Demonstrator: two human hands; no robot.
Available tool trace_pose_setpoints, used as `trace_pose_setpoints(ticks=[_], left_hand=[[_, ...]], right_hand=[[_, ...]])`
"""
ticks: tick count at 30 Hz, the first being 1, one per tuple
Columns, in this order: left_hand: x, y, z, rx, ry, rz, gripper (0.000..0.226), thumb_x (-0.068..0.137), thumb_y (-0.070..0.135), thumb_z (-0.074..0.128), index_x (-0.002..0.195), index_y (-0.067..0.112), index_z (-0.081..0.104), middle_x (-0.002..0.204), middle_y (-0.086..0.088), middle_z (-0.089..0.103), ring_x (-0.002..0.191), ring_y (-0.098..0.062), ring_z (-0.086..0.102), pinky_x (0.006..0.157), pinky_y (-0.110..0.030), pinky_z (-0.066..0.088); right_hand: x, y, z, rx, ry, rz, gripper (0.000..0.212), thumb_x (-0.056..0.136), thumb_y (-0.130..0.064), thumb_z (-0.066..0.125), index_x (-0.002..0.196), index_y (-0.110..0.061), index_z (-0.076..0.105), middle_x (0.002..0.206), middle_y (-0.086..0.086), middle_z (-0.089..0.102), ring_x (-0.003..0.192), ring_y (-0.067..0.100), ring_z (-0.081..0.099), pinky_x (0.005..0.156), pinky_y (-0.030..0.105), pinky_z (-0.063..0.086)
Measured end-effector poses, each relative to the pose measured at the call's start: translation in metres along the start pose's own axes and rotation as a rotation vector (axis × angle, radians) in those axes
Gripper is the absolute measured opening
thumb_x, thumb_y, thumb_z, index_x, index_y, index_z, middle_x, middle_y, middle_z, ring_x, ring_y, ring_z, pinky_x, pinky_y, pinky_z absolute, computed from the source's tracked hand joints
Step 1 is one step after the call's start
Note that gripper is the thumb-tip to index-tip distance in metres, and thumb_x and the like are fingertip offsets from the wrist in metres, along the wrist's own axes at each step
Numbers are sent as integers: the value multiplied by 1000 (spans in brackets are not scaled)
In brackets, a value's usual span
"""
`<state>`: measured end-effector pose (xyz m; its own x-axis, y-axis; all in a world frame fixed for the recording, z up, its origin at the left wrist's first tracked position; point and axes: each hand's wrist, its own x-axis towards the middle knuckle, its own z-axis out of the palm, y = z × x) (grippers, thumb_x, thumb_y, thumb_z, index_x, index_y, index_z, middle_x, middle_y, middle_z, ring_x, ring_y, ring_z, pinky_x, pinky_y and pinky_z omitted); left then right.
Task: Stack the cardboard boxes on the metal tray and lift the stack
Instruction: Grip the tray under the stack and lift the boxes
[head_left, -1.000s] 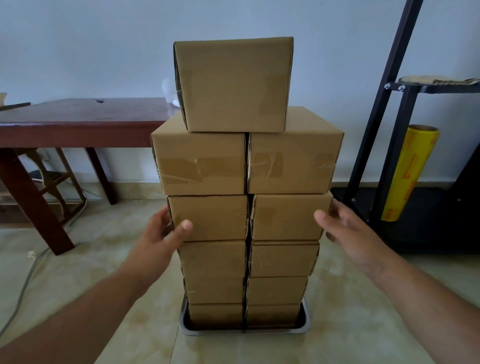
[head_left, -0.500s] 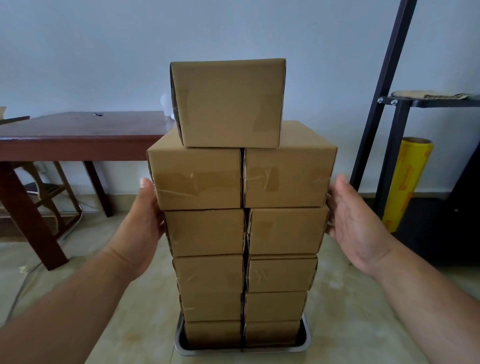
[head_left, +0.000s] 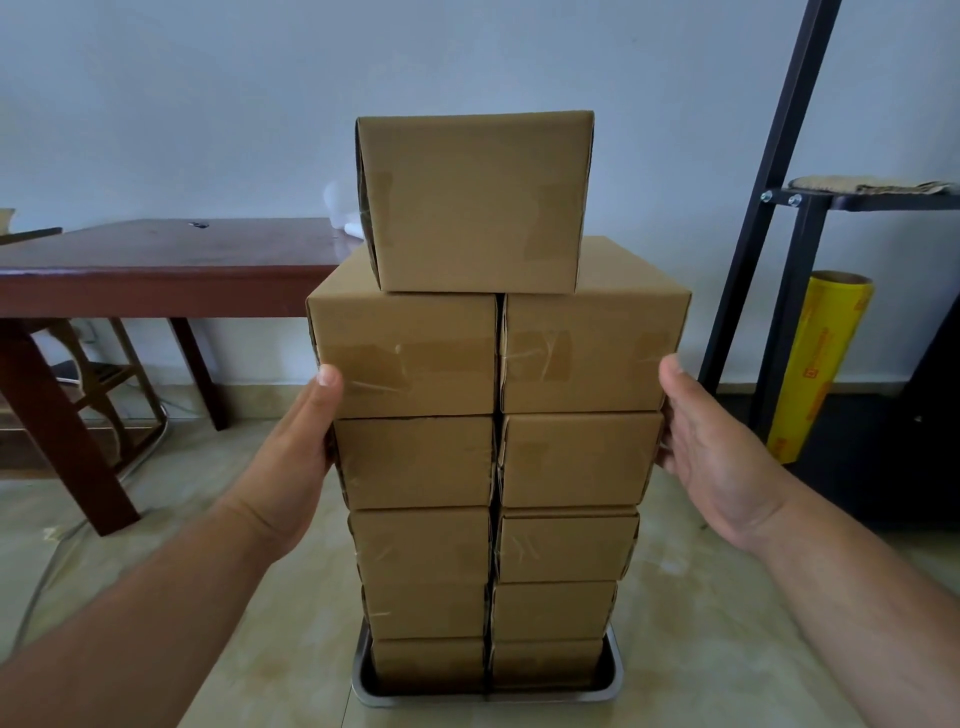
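- Stack of cardboard boxes (head_left: 496, 467) mid-frame, seated in metal tray (head_left: 615, 675) on floor.
- Left hand (head_left: 291, 467) and right hand (head_left: 711, 452) now flat against stack sides; a second ago apart. Grip: released, pressing only.
- Steadying before lift, likely.

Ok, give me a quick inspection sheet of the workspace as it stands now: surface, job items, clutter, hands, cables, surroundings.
Surface: tiled floor, glossy, light beige.
Job's things: metal tray on the floor, carrying two columns of cardboard boxes, five high each; top box sits centred across both columns.
Clutter: yellow film roll standing by the black rack; a folded cloth on its shelf.
Hands: left hand flat against the stack's left side, thumb on the front; right hand flat against the right side.
Cables: one thin cable on the floor at left.
Surroundings: dark wooden table at left with a chair under it; pale wall behind.
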<state>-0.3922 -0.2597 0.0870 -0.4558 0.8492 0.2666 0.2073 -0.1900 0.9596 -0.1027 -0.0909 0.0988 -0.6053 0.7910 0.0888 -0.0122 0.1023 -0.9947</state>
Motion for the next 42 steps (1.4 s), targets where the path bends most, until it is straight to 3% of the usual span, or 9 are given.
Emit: trace_pose_setpoints(ticks=[7,11,13,18,24,31,35,38,42], left_hand=[[-2,4,-1,74,9,-23,56,101,66,30,146,43,51,141,20,63,132,0,56,114,-36,40],[-6,20,-10,165,43,-2,64,96,80,33,151,50,44,150,19,55,141,-7,48,119,-47,35],[-5,35,-13,213,146,34,72,90,85,40,153,50,40,156,17,48,144,-10,43,119,-49,33],[-6,86,-4,534,391,250,71,95,58,53,159,38,31,161,13,36,141,-8,35,110,-39,34],[-5,104,21,819,277,355,77,93,39,65,161,30,30,159,11,40,149,-11,31,121,-40,28],[-6,101,25,712,167,288,81,91,46,61,161,46,21,163,23,35,159,-22,16,126,-54,20],[-6,100,26,692,171,312,80,93,42,62,162,43,22,160,26,34,147,4,34,129,-48,13],[-6,100,26,685,167,284,82,90,47,60,162,45,20,163,26,31,159,-18,11,128,-48,12],[-7,98,24,704,173,275,81,92,44,61,161,46,21,163,26,28,160,-21,7,127,-48,12]], right_hand=[[-2,-1,-2,-23,-7,-17,82,78,-90,51,149,-51,46,147,-25,57,142,6,47,124,49,28],[-7,-13,-8,-47,20,-64,68,86,-84,45,144,-49,53,142,-22,62,138,5,52,120,44,33],[-8,-21,-12,-106,70,-91,85,78,-91,48,152,-49,43,152,-23,52,145,4,43,124,47,27],[-22,-59,-4,-351,276,-268,93,81,-78,55,161,-44,24,167,-20,28,152,5,27,122,41,25],[-34,-80,27,-1089,343,-755,70,99,-58,47,162,-36,26,174,-6,12,160,12,8,126,48,15],[-19,-78,37,-1314,178,-596,70,99,-66,29,163,-45,10,173,-11,-7,159,13,-14,129,52,-1],[-13,-78,38,-1309,186,-560,74,98,-69,27,163,-43,4,171,-16,-9,158,9,-14,128,48,-6],[-11,-79,39,-1307,176,-539,76,97,-70,27,163,-43,1,171,-18,-11,158,7,-15,126,42,-10],[-11,-79,40,-1309,157,-540,79,96,-70,29,164,-42,-1,172,-15,-11,158,7,-9,125,42,-10]])
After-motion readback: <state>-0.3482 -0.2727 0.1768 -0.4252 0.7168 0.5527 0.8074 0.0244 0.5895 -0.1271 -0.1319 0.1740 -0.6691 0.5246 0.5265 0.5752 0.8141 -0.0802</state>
